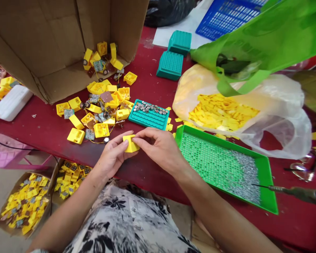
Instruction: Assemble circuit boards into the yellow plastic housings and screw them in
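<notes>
My left hand [113, 154] and my right hand [160, 147] meet over the red table's [42, 130] near edge, both gripping one small yellow plastic housing [131, 144]. The left thumb and fingers hold it from the left; the right fingertips press on its top and right side. Just behind lies a teal tray [149, 118] carrying small silver button cells. Left of it spreads a pile of yellow housings [102, 105] with small circuit boards and wires. To the right sits a green tray [265, 165] full of tiny metal screws.
A cardboard box [55, 42] lies open on its side at back left. A plastic bag of yellow lids [223, 112], a green bag [265, 38], two teal trays [175, 54] and a blue basket [226, 15] stand behind. A screwdriver [292, 192] rests at right. Boxes of yellow parts [26, 203] sit below.
</notes>
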Demonstrator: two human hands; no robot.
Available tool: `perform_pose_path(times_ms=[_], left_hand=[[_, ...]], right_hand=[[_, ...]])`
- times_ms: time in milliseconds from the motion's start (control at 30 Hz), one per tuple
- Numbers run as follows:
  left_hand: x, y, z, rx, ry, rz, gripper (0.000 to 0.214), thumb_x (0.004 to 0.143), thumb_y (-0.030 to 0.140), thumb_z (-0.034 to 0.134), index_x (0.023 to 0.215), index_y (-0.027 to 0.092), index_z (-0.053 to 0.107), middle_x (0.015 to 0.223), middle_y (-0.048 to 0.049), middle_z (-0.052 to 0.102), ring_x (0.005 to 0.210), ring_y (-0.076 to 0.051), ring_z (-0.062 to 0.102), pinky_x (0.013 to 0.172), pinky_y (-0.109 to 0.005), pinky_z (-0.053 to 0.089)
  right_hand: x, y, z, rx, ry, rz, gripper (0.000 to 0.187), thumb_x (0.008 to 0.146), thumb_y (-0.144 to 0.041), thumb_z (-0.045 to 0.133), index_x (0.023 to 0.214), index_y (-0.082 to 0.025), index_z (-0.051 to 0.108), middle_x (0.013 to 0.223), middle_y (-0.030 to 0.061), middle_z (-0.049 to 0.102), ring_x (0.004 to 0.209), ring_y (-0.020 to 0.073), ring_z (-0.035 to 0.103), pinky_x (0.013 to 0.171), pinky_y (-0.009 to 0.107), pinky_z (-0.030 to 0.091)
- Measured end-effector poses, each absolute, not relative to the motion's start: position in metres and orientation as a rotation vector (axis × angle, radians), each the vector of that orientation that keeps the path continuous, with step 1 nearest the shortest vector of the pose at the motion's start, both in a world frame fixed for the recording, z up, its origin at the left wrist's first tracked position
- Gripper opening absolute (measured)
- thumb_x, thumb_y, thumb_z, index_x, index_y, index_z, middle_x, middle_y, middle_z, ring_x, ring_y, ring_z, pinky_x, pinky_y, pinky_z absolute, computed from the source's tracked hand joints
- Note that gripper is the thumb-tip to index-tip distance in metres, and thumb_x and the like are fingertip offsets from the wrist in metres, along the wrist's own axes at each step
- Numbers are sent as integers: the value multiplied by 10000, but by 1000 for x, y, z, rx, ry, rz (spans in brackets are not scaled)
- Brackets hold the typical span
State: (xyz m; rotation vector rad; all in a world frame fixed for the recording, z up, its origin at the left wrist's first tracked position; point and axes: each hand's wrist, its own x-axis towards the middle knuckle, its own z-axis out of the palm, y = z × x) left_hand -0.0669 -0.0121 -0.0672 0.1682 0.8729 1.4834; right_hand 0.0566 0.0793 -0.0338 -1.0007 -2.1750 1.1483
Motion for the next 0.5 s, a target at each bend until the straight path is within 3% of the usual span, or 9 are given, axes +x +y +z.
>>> perform_pose_path(times_ms=[267,400,500], left_hand=[[-65,-11,-79,361,1063,1571,459,694,325,843,1119,211,712,1083,-52,725,945,-161,658,834,-262,519],[-65,-10,-84,429,1116,1612,457,706,329,833,1129,219,700,1155,-54,709,1009,-164,654,900,-265,500],[-68,-9,-78,373,1100,1588,429,707,287,827,1112,215,706,1116,-43,717,954,-147,663,833,-241,527]], right_hand=[[51,72,-34,-1102,-2225,994,120,802,-144,624,776,-175,737,804,40,735,737,161,651,716,303,470],[46,72,-39,-1213,-2127,1198,99,798,-161,617,796,-169,716,800,35,730,710,157,641,693,303,473],[48,74,-43,-1198,-2082,1294,90,820,-207,610,818,-171,693,807,33,718,700,155,630,679,303,483]])
